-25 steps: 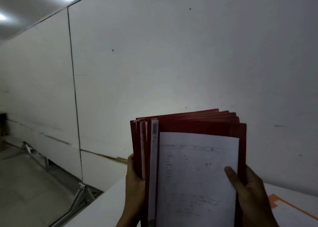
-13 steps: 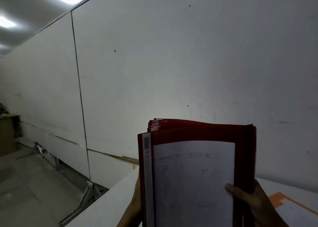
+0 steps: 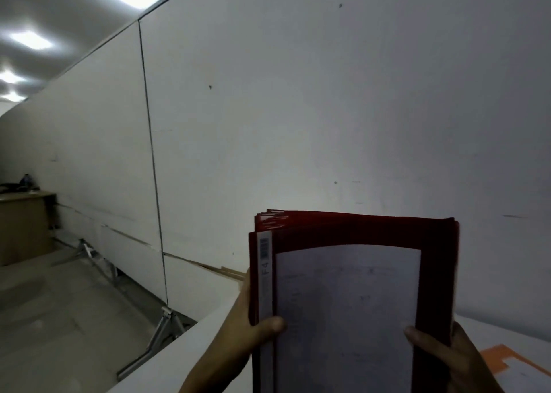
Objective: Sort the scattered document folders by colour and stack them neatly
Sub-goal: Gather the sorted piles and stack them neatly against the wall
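Red folders [image 3: 351,231], bunched upright above the table [image 3: 507,331], clamped at both lower edges: left hand [image 3: 238,333] wrapped round the spine side, right hand [image 3: 447,360] pinching the open side. Likely light, flexible, slick-covered; safest squeezed firmly along both sides.

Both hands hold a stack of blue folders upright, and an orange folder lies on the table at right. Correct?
No: the head view shows red folders, not blue. The left hand and right hand hold them upright; the orange folder lies on the table.
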Demonstrator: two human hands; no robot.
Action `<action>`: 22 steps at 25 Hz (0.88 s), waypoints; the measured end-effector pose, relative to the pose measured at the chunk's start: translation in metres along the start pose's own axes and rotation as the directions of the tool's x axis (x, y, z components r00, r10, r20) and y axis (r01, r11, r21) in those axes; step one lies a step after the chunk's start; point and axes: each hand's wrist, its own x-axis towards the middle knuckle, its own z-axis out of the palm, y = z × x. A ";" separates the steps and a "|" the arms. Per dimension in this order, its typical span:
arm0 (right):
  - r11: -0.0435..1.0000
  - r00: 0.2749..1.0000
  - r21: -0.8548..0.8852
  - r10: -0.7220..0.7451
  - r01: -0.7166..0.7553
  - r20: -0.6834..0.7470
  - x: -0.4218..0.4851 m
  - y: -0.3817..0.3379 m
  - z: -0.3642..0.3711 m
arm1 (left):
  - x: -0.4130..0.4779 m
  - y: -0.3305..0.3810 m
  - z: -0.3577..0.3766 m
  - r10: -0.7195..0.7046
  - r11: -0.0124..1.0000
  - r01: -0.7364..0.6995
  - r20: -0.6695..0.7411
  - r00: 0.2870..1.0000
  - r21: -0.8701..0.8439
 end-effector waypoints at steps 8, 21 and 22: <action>0.993 0.998 0.116 0.004 -0.010 0.060 0.007 0.016 -0.001 | 0.003 -0.004 0.024 -0.116 0.992 0.117 -0.021 0.993 0.051; 0.974 0.976 0.064 0.215 -0.216 0.019 0.040 0.033 -0.026 | 0.076 -0.067 0.018 -0.464 0.861 0.335 -0.319 0.827 -0.383; 0.954 0.973 0.202 0.230 -0.220 -0.027 0.045 0.036 -0.029 | 0.083 -0.078 0.021 -0.526 0.819 0.376 -0.304 0.794 -0.433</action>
